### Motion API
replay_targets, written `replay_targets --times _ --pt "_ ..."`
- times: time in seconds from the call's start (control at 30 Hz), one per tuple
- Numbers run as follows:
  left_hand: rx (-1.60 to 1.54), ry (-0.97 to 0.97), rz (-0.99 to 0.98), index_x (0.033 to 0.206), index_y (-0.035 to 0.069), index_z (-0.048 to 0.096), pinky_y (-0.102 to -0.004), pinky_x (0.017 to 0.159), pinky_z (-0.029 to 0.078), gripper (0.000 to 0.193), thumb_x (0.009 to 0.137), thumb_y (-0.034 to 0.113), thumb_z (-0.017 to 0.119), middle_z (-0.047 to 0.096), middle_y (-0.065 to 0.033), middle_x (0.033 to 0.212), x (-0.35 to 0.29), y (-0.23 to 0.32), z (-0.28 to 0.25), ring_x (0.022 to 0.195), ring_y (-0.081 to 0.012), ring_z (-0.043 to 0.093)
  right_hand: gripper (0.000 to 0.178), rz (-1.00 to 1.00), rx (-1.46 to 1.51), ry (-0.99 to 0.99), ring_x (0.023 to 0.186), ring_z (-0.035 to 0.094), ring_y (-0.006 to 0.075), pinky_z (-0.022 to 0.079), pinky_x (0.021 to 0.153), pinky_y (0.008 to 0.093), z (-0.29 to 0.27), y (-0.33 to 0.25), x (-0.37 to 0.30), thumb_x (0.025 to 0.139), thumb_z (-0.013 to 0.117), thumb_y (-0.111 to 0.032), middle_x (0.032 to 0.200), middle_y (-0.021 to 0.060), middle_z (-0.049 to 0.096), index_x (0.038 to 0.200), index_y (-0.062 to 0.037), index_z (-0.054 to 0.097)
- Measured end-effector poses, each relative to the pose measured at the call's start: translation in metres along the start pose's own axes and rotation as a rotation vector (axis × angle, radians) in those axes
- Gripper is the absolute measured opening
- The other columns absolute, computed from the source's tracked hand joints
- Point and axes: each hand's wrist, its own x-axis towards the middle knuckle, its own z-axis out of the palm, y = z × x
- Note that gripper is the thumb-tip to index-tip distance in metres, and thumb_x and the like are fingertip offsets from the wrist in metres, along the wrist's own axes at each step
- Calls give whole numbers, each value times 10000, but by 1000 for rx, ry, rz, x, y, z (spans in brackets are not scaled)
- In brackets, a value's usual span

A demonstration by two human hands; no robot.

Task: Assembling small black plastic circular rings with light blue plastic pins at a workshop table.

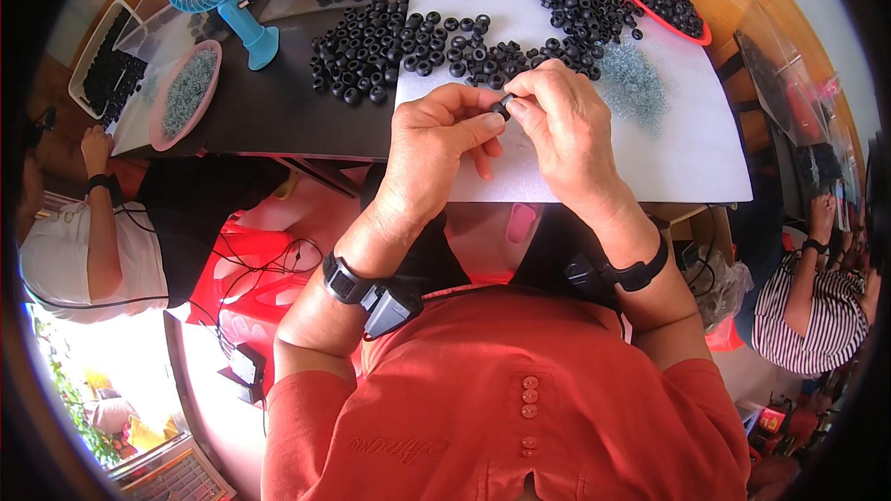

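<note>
Over the near part of a white mat (677, 162), my two hands meet. My left hand (422, 144) pinches a small black round rubber-like part (501, 109) between thumb and forefinger. Thumb and forefinger of my right hand (571, 125) are closed at the upper side of that part; whatever lies between these fingertips is too small to make out. Just beyond my hands, loose black hollow round parts (357, 51) spread across the table and mat. Right of my right hand lies a heap of tiny clear bluish pieces (633, 82).
A red tray (709, 35) of black parts stands far right. At left are a blue fan (251, 37), a pink dish (213, 83) of clear pieces and a white bin (78, 93). One person (83, 260) sits left, another (807, 315) right.
</note>
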Motion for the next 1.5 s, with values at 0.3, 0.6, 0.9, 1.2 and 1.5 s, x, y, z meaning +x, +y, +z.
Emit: replay_targets --times 0.3,0.6,0.9,1.2,1.5 --pt "11 26 -11 1076 -89 660 -257 518 509 160 933 -20 639 682 -113 860 -2 1 0 674 -150 641 105 39 47 -59 735 584 307 441 667 421 -2 -2 -1 884 666 -50 800 82 571 889 -74 564" --pt "69 36 38 1059 -89 662 -245 492 491 146 931 -23 638 667 -98 831 -3 -2 3 653 -135 624 115 1 12 1 718 576 318 457 639 430 0 -8 -8 827 659 -17 786 99 556 873 -55 561" --pt "83 54 11 1049 -85 664 -240 474 476 140 921 -30 645 664 -97 821 -5 -2 6 631 -137 620 164 -51 -118 -26 701 575 310 462 608 420 -4 -7 -8 735 632 9 769 102 547 817 -54 505" --pt "48 83 44 1030 -72 669 -229 467 449 121 924 -15 652 664 -85 780 -5 -7 5 622 -125 611 178 10 -263 23 683 569 306 450 617 420 12 -21 -11 695 647 -71 772 109 552 807 -62 509" --pt "81 60 15 983 -44 679 -214 449 441 82 911 -9 660 658 -47 769 -4 -3 4 599 -86 589 171 -189 -250 26 675 541 284 427 619 405 9 -6 -8 695 636 -85 756 99 514 794 -63 499"
